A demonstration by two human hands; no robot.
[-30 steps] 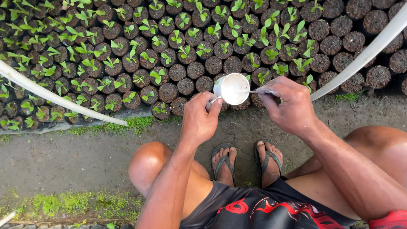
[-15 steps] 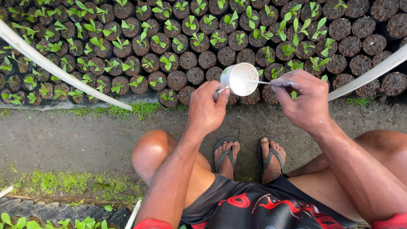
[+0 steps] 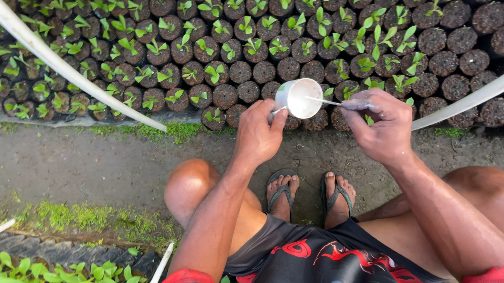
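i squatted with both arms stretched forward over my knees. my left hand (image 3: 261, 132) had its fingers curled tight around the handle of a white cup (image 3: 299, 98), tipped above the seedling pots (image 3: 221, 75), while my right hand (image 3: 383, 125) pinched a thin stick (image 3: 325, 101) into the cup's mouth.

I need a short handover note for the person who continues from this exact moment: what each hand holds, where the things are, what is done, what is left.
Left hand: grip closed on the handle of the small white cup, tilted over the front row of soil pots.
Right hand: pinches a thin stick, its tip inside the cup.
Person squats on the dirt path facing the pots.
Done: many pots further back already show green seedlings.
Left: several front and right-side pots show bare soil. The cup's contents cannot be seen.
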